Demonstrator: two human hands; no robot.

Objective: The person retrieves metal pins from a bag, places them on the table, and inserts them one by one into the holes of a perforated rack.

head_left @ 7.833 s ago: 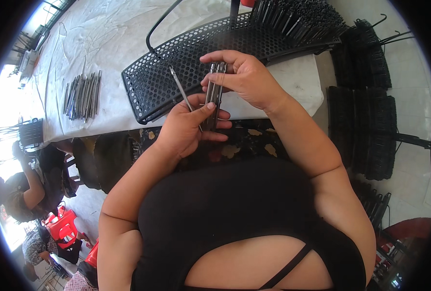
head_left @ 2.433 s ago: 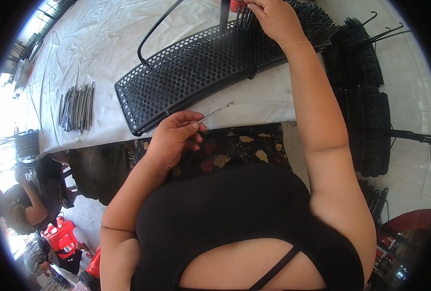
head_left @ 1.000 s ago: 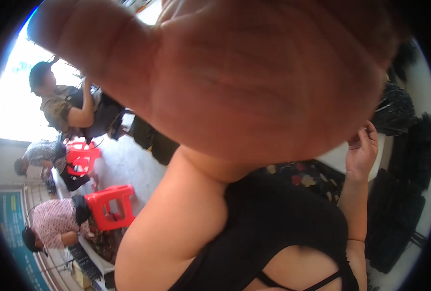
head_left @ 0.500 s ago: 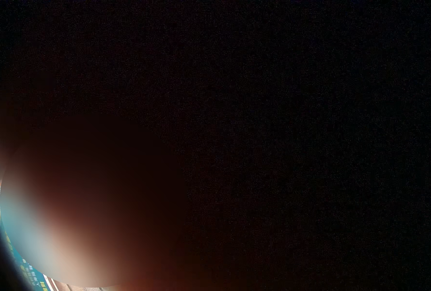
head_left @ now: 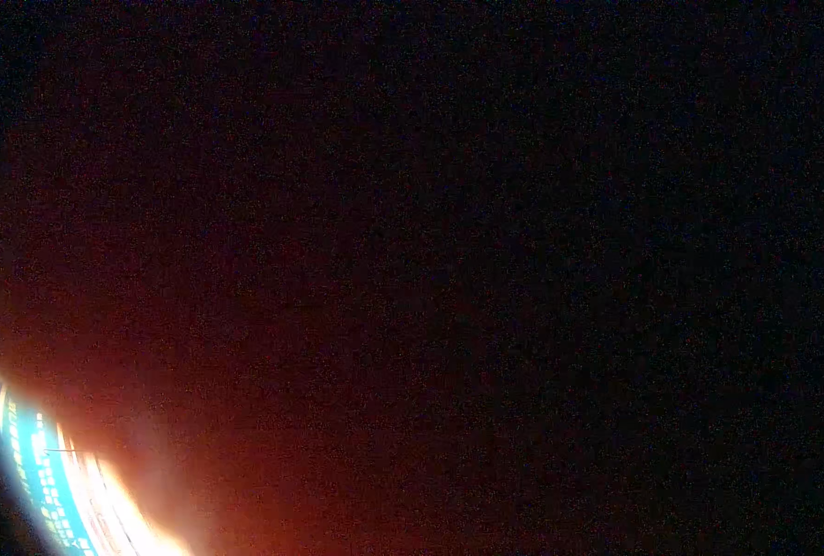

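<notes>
A dark, blurred covering [head_left: 245,371] lies close over the camera and hides nearly all of the head view. Its lower left part glows reddish brown, and I cannot make out what it is. Neither my left hand nor my right hand shows as a hand, so what they hold or touch is hidden.
In a thin curved strip at the lower left rim, a bright teal surface with pale printed marks [head_left: 46,473] shows. Beside it lies an overexposed whitish surface with thin lines [head_left: 115,510]. Everything else is black.
The blurred covering has shifted, and the pale teal-and-tan smear at the lower left is gone. More of the teal printed surface and the whitish surface shows there, much brighter than before.
</notes>
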